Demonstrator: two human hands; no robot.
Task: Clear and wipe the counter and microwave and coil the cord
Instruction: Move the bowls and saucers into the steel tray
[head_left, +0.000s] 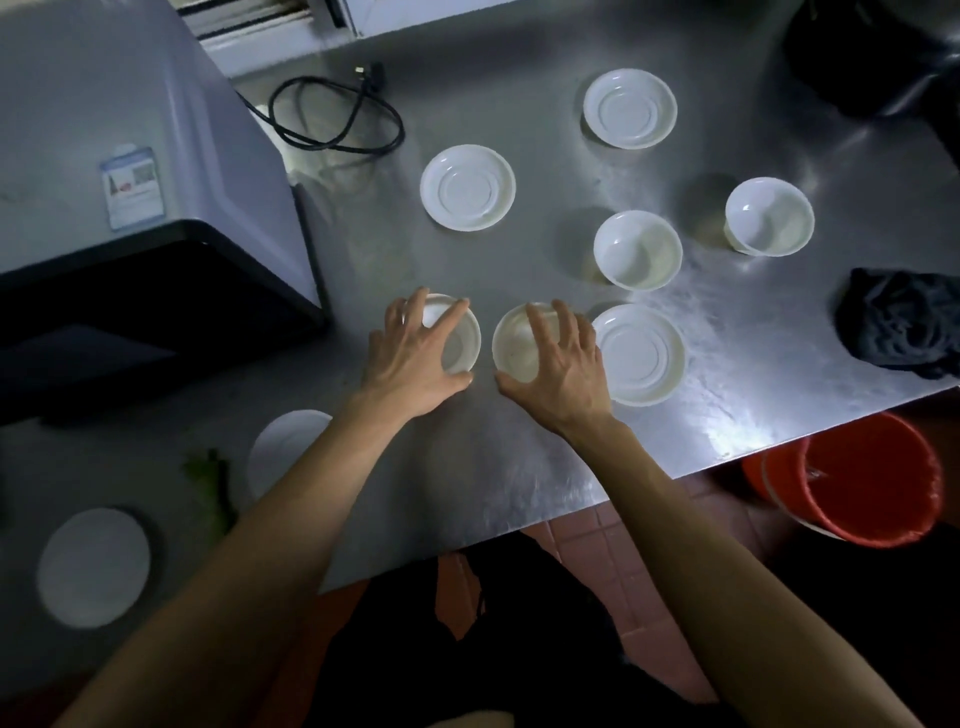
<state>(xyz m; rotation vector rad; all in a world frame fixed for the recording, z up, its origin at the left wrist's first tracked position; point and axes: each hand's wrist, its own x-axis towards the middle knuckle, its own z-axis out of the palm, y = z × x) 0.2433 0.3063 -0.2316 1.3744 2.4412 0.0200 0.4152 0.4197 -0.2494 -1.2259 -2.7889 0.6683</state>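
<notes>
On the steel counter (519, 467), my left hand (410, 358) lies spread over a small white bowl (462, 343), fingers curled round its rim. Over a second white bowl (514, 343), right beside the first, my right hand (561, 364) grips in the same way. Both bowls rest on the counter. A white saucer (644, 358) touches the right bowl's side. The grey microwave (130, 171) stands at the left, and its black cord (337, 111) lies in a loose loop behind it with the plug (370, 73) free. A dark cloth (904, 322) is bunched at the right edge.
Two more bowls (638, 249) (769, 215) and two saucers (467, 187) (629, 109) sit farther back. Near the front left are two saucers (93, 566) (285, 447) and a green leaf scrap (210, 483). An orange bucket (872, 478) stands on the floor below the counter's right corner.
</notes>
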